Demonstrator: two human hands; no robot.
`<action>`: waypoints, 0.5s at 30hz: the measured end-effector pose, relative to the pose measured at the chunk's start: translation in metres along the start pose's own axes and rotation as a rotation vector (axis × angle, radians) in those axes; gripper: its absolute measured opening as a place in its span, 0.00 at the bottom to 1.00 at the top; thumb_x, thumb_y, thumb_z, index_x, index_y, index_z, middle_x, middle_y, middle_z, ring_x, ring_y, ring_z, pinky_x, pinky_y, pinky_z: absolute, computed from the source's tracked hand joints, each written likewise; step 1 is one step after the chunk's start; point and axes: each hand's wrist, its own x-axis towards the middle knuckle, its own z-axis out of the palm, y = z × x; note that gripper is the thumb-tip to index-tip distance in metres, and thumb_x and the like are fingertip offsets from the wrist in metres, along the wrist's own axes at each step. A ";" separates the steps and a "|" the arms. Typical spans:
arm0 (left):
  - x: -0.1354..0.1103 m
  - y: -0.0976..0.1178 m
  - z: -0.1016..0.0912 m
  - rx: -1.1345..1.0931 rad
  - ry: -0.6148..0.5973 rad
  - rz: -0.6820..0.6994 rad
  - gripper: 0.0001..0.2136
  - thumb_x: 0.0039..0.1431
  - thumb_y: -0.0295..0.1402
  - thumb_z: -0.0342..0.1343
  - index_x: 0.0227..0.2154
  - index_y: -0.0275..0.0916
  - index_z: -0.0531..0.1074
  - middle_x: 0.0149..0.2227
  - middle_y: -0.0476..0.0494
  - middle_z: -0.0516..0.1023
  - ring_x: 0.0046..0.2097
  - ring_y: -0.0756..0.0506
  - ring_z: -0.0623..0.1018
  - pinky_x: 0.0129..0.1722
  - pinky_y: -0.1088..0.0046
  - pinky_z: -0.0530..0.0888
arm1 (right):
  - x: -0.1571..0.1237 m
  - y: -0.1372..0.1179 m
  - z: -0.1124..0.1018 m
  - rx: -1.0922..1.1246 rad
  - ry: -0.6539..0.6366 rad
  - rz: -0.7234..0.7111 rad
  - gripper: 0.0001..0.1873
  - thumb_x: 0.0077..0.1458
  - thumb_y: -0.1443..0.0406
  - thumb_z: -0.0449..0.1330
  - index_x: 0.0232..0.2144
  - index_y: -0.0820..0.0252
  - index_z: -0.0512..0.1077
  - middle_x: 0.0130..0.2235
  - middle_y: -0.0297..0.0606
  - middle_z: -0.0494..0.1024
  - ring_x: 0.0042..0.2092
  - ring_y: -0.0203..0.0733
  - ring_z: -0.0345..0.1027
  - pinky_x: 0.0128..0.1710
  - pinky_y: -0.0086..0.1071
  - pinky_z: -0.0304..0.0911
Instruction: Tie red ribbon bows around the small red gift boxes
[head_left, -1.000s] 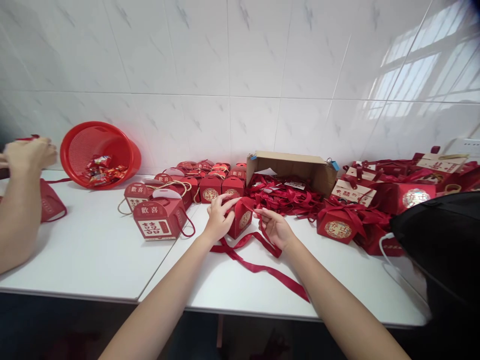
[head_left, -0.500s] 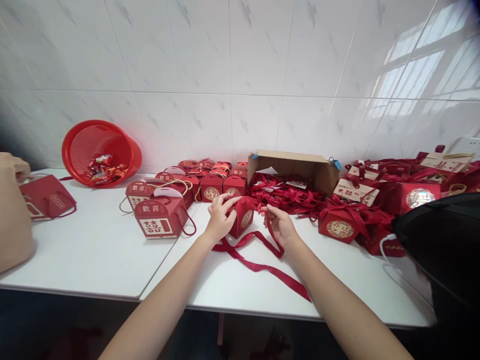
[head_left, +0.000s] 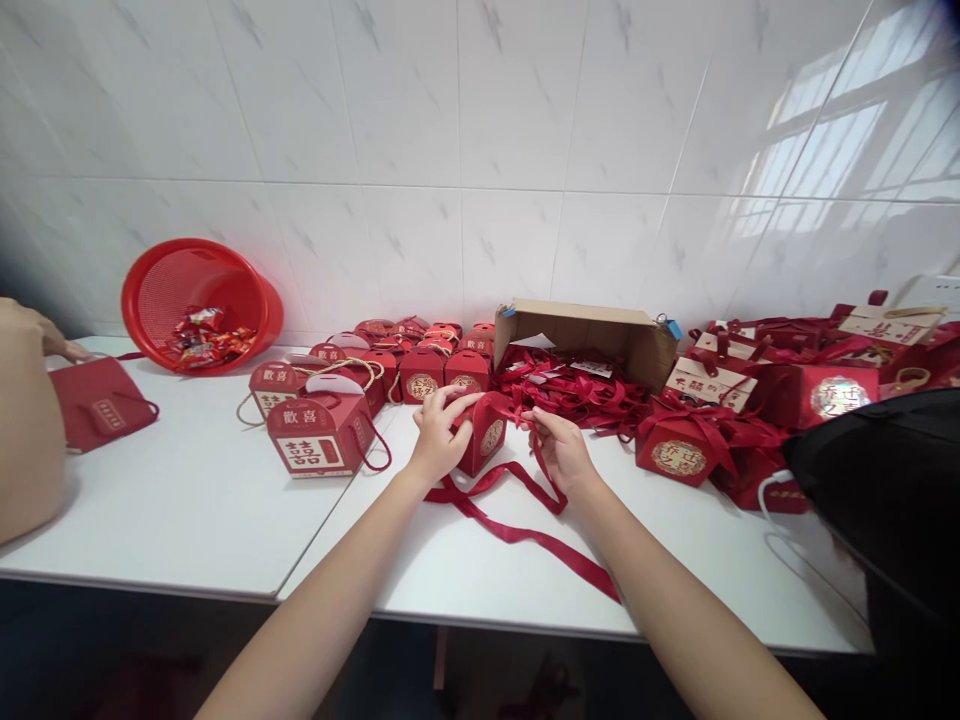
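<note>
A small red gift box (head_left: 484, 437) with a round gold emblem stands on the white table in front of me. My left hand (head_left: 441, 435) grips the box at its top left, fingers curled over the upper edge. At the box's upper right, my right hand (head_left: 559, 447) pinches a dark red ribbon (head_left: 551, 487) between thumb and fingers. The ribbon loops down between my hands, and its loose end trails across the table toward the front edge. My left fingers partly hide the top of the box.
Left of my hands stand red handled boxes (head_left: 319, 440). A tipped red basket (head_left: 139, 320) holds wrapped sweets. Behind, a cardboard box (head_left: 592, 318) spills ribbons. Ribboned boxes (head_left: 679, 450) crowd the right, near a person in a black cap (head_left: 885, 470). A beige sleeve (head_left: 30, 420) is at far left.
At far left, the co-worker's red box has turned and tilted, with the sleeve and hand shifting slightly. My own hands, the gift box and the ribbon look almost the same.
</note>
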 end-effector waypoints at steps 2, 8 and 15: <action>0.000 0.001 -0.001 0.007 -0.005 0.003 0.18 0.55 0.27 0.47 0.45 0.49 0.72 0.51 0.45 0.69 0.54 0.40 0.66 0.53 0.56 0.58 | 0.000 0.000 0.000 -0.004 -0.004 -0.007 0.11 0.42 0.58 0.66 0.25 0.62 0.78 0.24 0.37 0.77 0.23 0.32 0.62 0.19 0.26 0.55; -0.001 0.005 -0.002 0.028 -0.011 0.018 0.18 0.55 0.26 0.47 0.46 0.49 0.71 0.51 0.45 0.68 0.54 0.41 0.67 0.53 0.56 0.57 | -0.001 -0.002 0.001 -0.030 0.000 -0.023 0.12 0.41 0.58 0.66 0.25 0.62 0.79 0.23 0.37 0.76 0.22 0.31 0.60 0.18 0.26 0.53; -0.001 0.006 -0.003 0.020 0.007 0.051 0.17 0.55 0.26 0.47 0.46 0.49 0.72 0.50 0.45 0.69 0.52 0.41 0.68 0.53 0.57 0.58 | -0.004 -0.004 0.004 -0.067 -0.001 -0.055 0.12 0.41 0.57 0.66 0.24 0.61 0.79 0.22 0.35 0.75 0.21 0.30 0.55 0.18 0.27 0.49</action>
